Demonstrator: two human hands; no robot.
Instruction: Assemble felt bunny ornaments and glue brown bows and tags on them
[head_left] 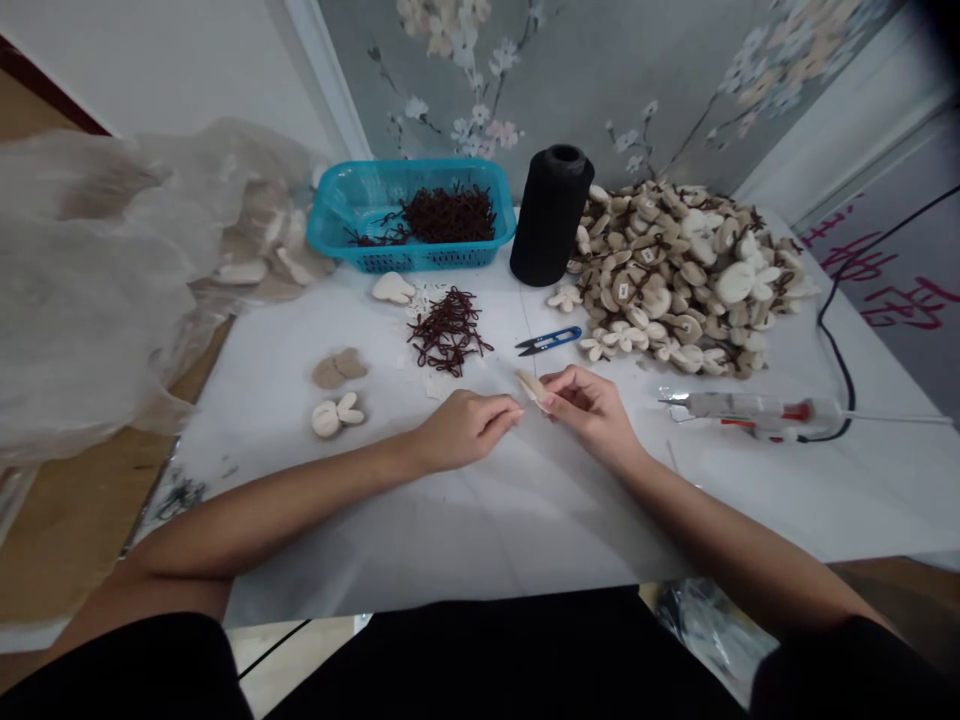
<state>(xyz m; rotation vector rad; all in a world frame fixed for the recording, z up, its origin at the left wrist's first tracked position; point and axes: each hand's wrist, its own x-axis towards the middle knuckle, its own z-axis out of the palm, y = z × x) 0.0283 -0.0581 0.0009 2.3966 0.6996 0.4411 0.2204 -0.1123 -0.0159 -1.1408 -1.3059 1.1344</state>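
In the head view my right hand (589,410) is closed on a small beige fabric piece (531,388), held upright by its lower edge. Close to its left, my left hand (474,428) has its fingers pinched together; whatever may be between them is hidden or too small to make out. Beyond the hands lie a loose heap of dark brown cord loops (450,330) and a pair of blue thread snips (549,341). To the left rest a cream rabbit-head shape (336,415) and some flat tan pieces (339,369).
A blue basket (330,240) with more cord loops stands at the back beside a black thread cone (551,215). Finished-looking fabric pieces (675,275) form a big pile back right. A glue gun (757,411) with a black cable lies right; plastic bags (97,290) bulge at left.
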